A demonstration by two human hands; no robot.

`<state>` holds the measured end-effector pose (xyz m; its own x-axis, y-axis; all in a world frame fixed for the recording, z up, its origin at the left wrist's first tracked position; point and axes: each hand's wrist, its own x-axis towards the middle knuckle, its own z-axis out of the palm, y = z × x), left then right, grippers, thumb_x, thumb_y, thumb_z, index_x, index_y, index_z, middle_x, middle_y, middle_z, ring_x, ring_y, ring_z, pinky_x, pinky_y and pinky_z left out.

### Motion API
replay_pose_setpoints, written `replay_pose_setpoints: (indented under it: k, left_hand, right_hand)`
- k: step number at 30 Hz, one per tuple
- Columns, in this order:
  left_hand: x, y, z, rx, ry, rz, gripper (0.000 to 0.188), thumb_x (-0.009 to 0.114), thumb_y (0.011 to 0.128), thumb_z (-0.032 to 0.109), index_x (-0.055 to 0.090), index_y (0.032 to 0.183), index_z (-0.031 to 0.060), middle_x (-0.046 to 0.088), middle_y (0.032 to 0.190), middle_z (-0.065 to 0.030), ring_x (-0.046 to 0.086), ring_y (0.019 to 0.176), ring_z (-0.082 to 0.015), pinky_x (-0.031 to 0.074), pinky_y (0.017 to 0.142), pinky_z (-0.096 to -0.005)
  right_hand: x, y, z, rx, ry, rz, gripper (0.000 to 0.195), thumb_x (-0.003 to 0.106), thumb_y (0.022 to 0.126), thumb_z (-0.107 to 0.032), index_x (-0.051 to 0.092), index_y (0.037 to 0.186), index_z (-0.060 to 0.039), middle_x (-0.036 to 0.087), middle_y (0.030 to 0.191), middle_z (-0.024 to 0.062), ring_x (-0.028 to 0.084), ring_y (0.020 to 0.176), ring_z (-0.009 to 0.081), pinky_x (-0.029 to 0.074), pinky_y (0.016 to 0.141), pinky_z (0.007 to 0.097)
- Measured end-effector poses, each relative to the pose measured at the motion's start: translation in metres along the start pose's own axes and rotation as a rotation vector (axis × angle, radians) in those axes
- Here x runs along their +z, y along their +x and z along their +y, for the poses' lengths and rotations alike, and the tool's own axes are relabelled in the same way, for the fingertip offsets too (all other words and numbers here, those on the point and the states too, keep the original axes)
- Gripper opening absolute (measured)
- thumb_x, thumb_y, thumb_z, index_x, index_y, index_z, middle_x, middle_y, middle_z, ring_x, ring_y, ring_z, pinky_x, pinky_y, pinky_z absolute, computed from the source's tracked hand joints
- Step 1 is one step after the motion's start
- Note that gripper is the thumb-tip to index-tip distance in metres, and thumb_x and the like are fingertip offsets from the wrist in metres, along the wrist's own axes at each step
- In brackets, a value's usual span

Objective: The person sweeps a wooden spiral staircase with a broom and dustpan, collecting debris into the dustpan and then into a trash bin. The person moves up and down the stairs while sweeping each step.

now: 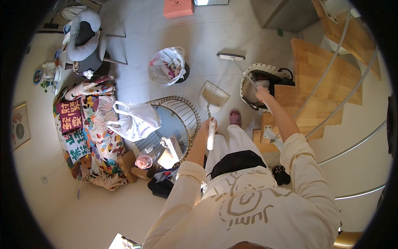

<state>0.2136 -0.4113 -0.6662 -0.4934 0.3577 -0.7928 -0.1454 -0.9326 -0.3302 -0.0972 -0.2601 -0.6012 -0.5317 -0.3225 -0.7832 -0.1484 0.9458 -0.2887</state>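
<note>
My left hand [209, 125] grips the handle of a white long-handled dustpan [215, 96], whose pan is low by the floor in front of me. What looks like a white sticky lint roller [211, 137] is beside the same hand; whether it is separate from the dustpan handle I cannot tell. In my right hand [263, 94] is the grey pole of a broom [230, 57]. The broom's white head with dark bristles lies out ahead on the tiles, and its pole passes over the edge of a woven basket [245, 93]. Some grey debris shows in the pan.
Wooden stairs [320, 71] with curved metal rails rise at my right. A bin with a plastic liner [168, 67] holds rubbish ahead. A wire-sided glass table [174, 118] carrying a plastic bag [135, 119] stands left, near a patterned sofa [104, 130]. A pink box [178, 8] lies farther off.
</note>
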Motion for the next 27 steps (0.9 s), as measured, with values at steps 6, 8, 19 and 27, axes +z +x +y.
replay_pose_setpoints:
  k: [6,8,19,27]
  left_hand:
    - [0.022,-0.051,0.010,0.207,0.308,0.302,0.043,0.040,0.086,0.044,0.047,0.094,0.0020,0.057,0.070,-0.0147,0.054,0.051,-0.0207,0.046,0.041,-0.0287]
    - [0.012,-0.057,0.007,0.374,0.516,0.344,0.049,0.036,0.085,0.049,0.047,0.101,0.0040,0.058,0.073,-0.0163,0.054,0.051,-0.0217,0.046,0.042,-0.0299]
    - [0.075,-0.069,-0.080,1.185,1.418,0.975,0.040,0.059,0.075,0.038,0.054,0.098,0.0058,0.060,0.074,-0.0198,0.058,0.069,-0.0391,0.045,0.060,-0.0459]
    - [0.060,-0.067,-0.068,1.181,1.296,0.802,0.024,0.057,0.072,0.021,0.055,0.086,0.0015,0.059,0.064,-0.0168,0.058,0.055,-0.0310,0.046,0.050,-0.0405]
  right_hand:
    - [0.022,0.008,-0.008,0.052,0.255,0.042,0.009,0.050,0.072,-0.001,0.055,0.070,0.0065,0.053,0.055,0.0187,0.056,0.048,0.0279,0.040,0.039,0.0385]
    - [0.028,0.005,-0.020,0.054,0.316,-0.032,0.010,0.052,0.071,-0.002,0.056,0.066,0.0062,0.052,0.053,0.0185,0.057,0.050,0.0269,0.041,0.040,0.0380]
    - [0.128,-0.065,-0.017,0.074,0.804,-0.166,0.009,0.047,0.071,-0.003,0.046,0.064,0.0013,0.047,0.049,0.0108,0.048,0.041,0.0204,0.036,0.035,0.0347]
    - [0.089,-0.190,-0.023,0.009,0.817,-0.348,0.004,0.046,0.077,-0.004,0.047,0.077,-0.0002,0.043,0.058,0.0053,0.043,0.034,0.0130,0.036,0.030,0.0283]
